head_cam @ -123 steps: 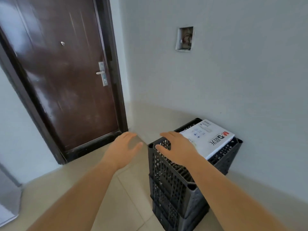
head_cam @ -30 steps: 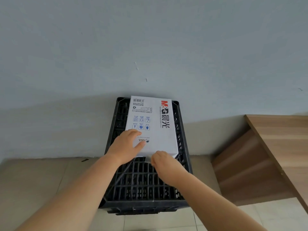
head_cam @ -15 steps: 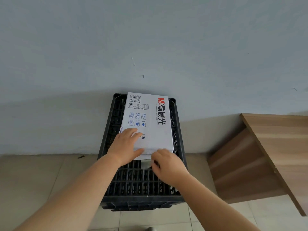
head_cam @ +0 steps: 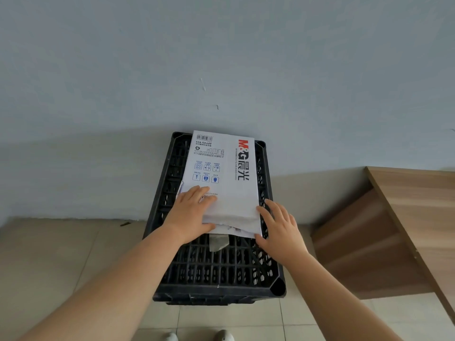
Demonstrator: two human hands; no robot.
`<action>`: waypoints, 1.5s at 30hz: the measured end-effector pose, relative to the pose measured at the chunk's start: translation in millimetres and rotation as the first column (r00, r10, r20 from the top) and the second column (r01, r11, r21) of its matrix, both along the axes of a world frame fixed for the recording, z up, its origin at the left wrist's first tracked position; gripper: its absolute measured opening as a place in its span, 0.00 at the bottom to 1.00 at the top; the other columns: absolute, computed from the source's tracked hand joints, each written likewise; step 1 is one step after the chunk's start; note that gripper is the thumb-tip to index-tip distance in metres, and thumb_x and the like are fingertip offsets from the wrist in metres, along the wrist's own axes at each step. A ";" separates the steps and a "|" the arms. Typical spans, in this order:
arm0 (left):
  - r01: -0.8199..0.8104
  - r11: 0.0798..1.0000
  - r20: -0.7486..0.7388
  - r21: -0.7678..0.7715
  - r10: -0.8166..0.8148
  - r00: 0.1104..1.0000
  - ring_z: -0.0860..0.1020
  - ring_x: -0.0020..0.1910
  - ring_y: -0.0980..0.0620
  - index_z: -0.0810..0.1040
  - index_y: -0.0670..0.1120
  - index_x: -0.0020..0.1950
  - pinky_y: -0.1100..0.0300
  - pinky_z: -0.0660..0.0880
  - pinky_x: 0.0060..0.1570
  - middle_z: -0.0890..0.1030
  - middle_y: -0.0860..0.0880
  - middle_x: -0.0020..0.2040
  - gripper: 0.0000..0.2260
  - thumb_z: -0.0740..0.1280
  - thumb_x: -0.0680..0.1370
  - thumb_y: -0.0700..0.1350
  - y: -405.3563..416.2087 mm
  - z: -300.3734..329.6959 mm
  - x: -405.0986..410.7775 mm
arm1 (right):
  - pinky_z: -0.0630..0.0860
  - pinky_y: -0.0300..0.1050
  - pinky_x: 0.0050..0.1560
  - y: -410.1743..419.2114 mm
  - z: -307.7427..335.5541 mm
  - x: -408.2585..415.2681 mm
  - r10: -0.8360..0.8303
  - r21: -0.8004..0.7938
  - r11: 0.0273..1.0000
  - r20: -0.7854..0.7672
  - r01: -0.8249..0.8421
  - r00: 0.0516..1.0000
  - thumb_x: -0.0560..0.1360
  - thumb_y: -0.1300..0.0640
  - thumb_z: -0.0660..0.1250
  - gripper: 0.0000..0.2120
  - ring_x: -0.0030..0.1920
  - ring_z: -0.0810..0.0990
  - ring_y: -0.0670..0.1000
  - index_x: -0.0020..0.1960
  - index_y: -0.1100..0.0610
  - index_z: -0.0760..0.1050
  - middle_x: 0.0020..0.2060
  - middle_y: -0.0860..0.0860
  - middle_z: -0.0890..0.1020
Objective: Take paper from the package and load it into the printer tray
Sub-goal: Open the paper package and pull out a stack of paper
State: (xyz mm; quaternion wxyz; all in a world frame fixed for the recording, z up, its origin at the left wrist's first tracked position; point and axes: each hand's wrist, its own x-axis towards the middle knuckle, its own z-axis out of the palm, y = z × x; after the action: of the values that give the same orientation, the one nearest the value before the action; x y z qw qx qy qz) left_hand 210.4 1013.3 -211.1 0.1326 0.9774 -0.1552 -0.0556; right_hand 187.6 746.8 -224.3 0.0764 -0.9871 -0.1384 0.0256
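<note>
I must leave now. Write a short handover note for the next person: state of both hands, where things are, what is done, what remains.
Left hand: flat on the paper package, pressing its near left corner.
Right hand: open, against the package's near right corner.
Package lies on the black crate by the wall; its near end looks torn open.
Done: package reached.
Left: pull paper out, load the printer tray, which is not in view.

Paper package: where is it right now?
Centre of the head view: the paper package lies atop the black crate by the wall, left hand on it, right hand beside.
</note>
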 end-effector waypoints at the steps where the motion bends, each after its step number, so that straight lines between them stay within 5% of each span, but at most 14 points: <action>1: 0.005 1.000 0.000 0.002 -0.005 1.000 0.48 0.77 0.49 0.59 0.53 0.75 0.50 0.45 0.74 0.54 0.50 0.78 0.33 0.67 0.73 0.59 -0.8 -1.0 -0.2 | 0.62 0.58 0.72 -3.4 0.5 -1.1 -0.014 0.004 1.000 0.000 0.014 1.000 0.73 0.43 0.66 0.33 0.76 0.57 0.56 0.74 0.51 0.60 0.76 0.53 0.60; 12: 0.034 0.996 0.039 0.081 -0.038 0.999 0.47 0.78 0.47 0.57 0.53 0.76 0.47 0.44 0.75 0.52 0.49 0.79 0.35 0.67 0.73 0.61 -4.7 -16.6 -4.6 | 0.60 0.56 0.73 -8.3 2.7 -3.4 -0.012 -0.013 1.000 -0.005 0.012 1.000 0.74 0.40 0.61 0.31 0.75 0.59 0.55 0.74 0.49 0.61 0.75 0.51 0.63; 18: 0.040 0.998 0.118 0.043 -0.045 0.992 0.57 0.75 0.46 0.62 0.50 0.74 0.48 0.51 0.74 0.61 0.47 0.76 0.33 0.68 0.73 0.59 -0.6 -10.9 -8.1 | 0.63 0.56 0.71 -2.9 -0.7 -5.7 -0.005 0.006 1.000 0.054 0.004 0.999 0.75 0.37 0.53 0.30 0.72 0.65 0.54 0.72 0.50 0.65 0.72 0.50 0.68; 31: 0.075 0.995 0.187 0.060 -0.085 0.979 0.71 0.67 0.44 0.73 0.48 0.66 0.45 0.64 0.68 0.73 0.46 0.68 0.28 0.71 0.69 0.59 2.7 -9.0 -4.1 | 0.67 0.57 0.67 28.4 10.6 3.8 0.026 0.003 1.000 0.156 -0.027 0.987 0.76 0.47 0.61 0.20 0.69 0.69 0.56 0.65 0.51 0.69 0.70 0.53 0.71; 40: 0.210 0.972 0.179 -0.106 -0.189 0.966 0.74 0.60 0.51 0.80 0.48 0.59 0.54 0.66 0.63 0.79 0.51 0.59 0.23 0.56 0.76 0.61 -3.7 26.4 11.2 | 0.66 0.57 0.68 30.7 20.2 2.7 0.111 0.137 0.982 0.144 -0.131 0.983 0.73 0.44 0.62 0.24 0.69 0.69 0.54 0.67 0.51 0.70 0.69 0.52 0.72; 45: 0.188 0.979 0.228 -0.078 -0.166 0.960 0.76 0.56 0.52 0.82 0.49 0.54 0.56 0.65 0.58 0.82 0.53 0.53 0.19 0.59 0.78 0.59 -12.1 35.5 22.6 | 0.58 0.53 0.72 58.1 35.2 21.2 0.080 0.201 0.975 0.096 -0.098 0.992 0.74 0.40 0.62 0.29 0.72 0.64 0.52 0.71 0.50 0.65 0.72 0.50 0.68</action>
State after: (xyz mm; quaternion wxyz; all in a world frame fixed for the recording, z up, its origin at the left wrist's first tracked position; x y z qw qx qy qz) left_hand 233.0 1001.2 -175.6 0.1573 0.9520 -0.2581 0.0491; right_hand 208.8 804.9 -189.0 0.1703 -0.9670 -0.1876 -0.0286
